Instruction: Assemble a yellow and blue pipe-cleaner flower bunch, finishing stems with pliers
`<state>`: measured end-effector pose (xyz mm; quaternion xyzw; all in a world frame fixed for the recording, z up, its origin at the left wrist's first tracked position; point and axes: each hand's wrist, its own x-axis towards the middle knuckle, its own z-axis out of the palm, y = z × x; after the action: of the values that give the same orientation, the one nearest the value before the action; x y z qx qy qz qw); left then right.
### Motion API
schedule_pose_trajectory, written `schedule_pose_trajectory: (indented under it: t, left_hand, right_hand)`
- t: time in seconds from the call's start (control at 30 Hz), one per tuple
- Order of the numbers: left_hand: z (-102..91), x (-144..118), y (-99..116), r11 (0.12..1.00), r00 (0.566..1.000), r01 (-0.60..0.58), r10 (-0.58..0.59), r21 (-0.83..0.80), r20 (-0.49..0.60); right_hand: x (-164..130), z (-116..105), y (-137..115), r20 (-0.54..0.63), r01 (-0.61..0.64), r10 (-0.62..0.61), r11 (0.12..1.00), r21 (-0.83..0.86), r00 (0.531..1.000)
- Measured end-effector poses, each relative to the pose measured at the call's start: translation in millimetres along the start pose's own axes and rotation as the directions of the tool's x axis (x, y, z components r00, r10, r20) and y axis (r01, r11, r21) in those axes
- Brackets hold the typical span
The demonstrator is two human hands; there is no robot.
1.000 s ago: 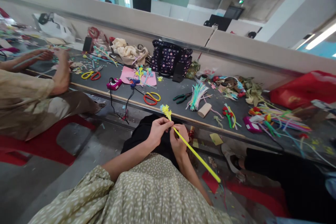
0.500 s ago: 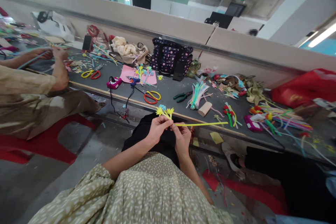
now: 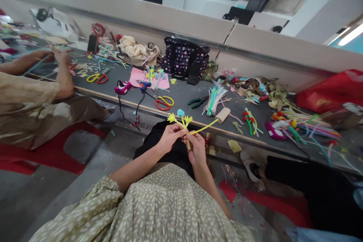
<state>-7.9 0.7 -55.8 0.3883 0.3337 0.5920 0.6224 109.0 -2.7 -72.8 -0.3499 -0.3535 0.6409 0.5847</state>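
Just off the table's front edge, my left hand (image 3: 172, 137) pinches the stems of a small bunch of pipe-cleaner flowers (image 3: 187, 121), two yellow heads and one blue ball standing up above the fingers. Close against it, my right hand (image 3: 197, 149) has its fingers closed on a yellow pipe cleaner (image 3: 208, 125) where it meets the stems. The free end of that pipe cleaner slants up to the right. Below the fingers, a short stem end shows between the hands. Whether the pipe cleaner is wound round the stems is hidden by the fingertips.
On the dark table (image 3: 181, 96) lie scissors (image 3: 162, 103), pliers (image 3: 197, 101), a bundle of pipe cleaners (image 3: 214, 100), a glue gun (image 3: 144, 85), and pink paper (image 3: 133, 77). A dotted bag (image 3: 184, 58) stands behind. A co-worker's arm (image 3: 64, 72) is at left.
The yellow pipe cleaner's free end has swung from level to slanting upward. The flower bunch now stands more upright, with the blue ball higher and a stem end showing below.
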Motion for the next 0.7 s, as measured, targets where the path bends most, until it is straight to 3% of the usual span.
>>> schedule_pose_trajectory:
  t: [0.1,0.2,0.33,0.4,0.47,0.7]
  left_hand:
    - [-0.7,2.4,0.9,0.999,0.999,-0.015,0.016,0.033,-0.03]
    - [0.7,3.6,3.3,0.994,0.995,-0.049,0.057,0.1,-0.08]
    - [3.4,3.8,5.1,0.988,0.985,-0.055,0.077,0.146,-0.153]
    - [3.9,4.3,5.0,0.985,0.979,-0.057,0.088,0.163,-0.186]
    - [3.6,5.2,4.7,0.982,0.976,-0.062,0.097,0.177,-0.195]
    - [-0.7,7.3,5.6,0.988,0.988,-0.059,0.078,0.144,-0.132]
  right_hand:
    - [-1.0,1.2,0.6,-0.019,0.207,-0.215,0.957,-0.204,0.976]
    - [-2.1,2.7,-0.1,0.015,0.375,-0.41,0.818,-0.436,0.912]
    - [-2.5,4.4,-0.3,0.09,0.504,-0.57,0.629,-0.592,0.817]
    - [-2.2,4.4,-0.5,0.119,0.531,-0.596,0.586,-0.612,0.794]
    - [-1.9,3.6,-1.5,0.116,0.516,-0.572,0.611,-0.6,0.812]
    - [2.7,-0.3,-3.2,0.019,0.275,-0.287,0.894,-0.353,0.958]
